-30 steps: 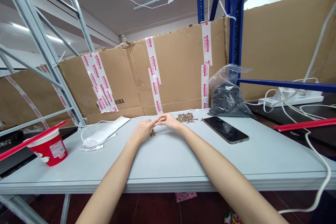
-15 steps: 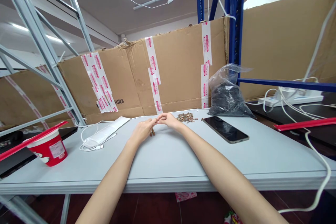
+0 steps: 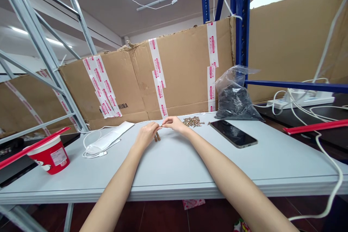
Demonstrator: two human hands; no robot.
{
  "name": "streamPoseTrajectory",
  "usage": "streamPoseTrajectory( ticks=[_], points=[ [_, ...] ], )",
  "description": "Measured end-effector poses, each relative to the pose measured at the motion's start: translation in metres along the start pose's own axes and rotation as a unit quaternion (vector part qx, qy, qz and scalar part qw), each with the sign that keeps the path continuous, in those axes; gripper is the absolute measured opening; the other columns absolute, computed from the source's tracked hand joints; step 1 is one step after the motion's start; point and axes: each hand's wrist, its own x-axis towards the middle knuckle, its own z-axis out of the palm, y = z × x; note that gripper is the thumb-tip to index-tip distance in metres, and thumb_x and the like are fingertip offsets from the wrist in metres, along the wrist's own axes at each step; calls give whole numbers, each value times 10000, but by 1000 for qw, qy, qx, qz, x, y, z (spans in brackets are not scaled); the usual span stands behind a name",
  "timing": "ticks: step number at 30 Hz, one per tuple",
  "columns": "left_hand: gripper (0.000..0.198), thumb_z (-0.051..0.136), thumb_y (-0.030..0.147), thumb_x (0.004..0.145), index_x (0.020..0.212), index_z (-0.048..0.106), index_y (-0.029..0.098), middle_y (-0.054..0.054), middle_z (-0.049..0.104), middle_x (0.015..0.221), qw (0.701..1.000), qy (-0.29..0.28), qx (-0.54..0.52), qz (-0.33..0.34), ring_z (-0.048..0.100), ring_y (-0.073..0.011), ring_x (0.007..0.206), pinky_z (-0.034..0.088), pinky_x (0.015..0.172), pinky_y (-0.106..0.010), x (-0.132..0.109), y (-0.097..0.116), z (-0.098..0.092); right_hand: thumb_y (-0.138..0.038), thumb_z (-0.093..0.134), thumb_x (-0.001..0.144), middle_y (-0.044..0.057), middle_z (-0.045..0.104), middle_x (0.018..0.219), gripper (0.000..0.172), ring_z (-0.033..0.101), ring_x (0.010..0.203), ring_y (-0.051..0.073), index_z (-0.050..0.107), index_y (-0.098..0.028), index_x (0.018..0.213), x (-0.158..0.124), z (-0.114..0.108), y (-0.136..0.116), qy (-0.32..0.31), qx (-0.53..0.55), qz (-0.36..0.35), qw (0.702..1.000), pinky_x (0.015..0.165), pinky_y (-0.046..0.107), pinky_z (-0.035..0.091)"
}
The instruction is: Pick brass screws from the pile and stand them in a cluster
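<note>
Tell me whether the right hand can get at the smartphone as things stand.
Probably yes: the right hand lies close to the smartphone, and the pile of small metal parts sits farther back, off the direct path.

On the pale grey folding table (image 3: pixel 174 168) lie small brass-coloured pieces (image 3: pixel 193 121) and, at its left end, a red tub (image 3: pixel 50 157) with a white rim and label. Behind the table, brown cardboard (image 3: pixel 185 76) carries white packing tape (image 3: pixel 158 78) printed in red.
</note>
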Motion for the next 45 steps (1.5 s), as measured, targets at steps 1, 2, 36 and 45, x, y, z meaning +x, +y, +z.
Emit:
streamPoseTrajectory(
  ticks=[1,2,36,45],
  points=[
    [335,310,376,909,834,572,182,-27,568,728,1000,3,-7,0,524,-126,660,345,585,-223,0,-1,2,-274,688,546,-6,601,660,178,520,662,113,610,-161,659,0,0,0,1,1,0,1000,670,256,391],
    [327,321,370,906,845,581,182,-28,580,730,1000,7,-13,0,531,-126,664,353,593,-223,0,-3,3,-277,688,546,-7,601,656,182,519,663,113,611,-162,664,0,0,0,3,3,0,1000,665,253,390],
    [133,425,204,820,768,546,193,-43,644,803,990,-40,35,-127,570,-187,735,338,591,-260,-3,-22,-13,-150,496,760,51,678,857,252,589,765,148,518,-178,1010,-7,-18,2,39,-217,67,973,691,259,412],
    [160,430,192,778,730,583,188,-27,653,732,977,-141,-8,-159,577,-174,714,346,594,-239,-8,-32,-18,-181,530,762,103,623,1040,343,484,1058,242,516,-203,1105,-16,-25,7,-9,-600,20,800,857,358,299]
  ],
)
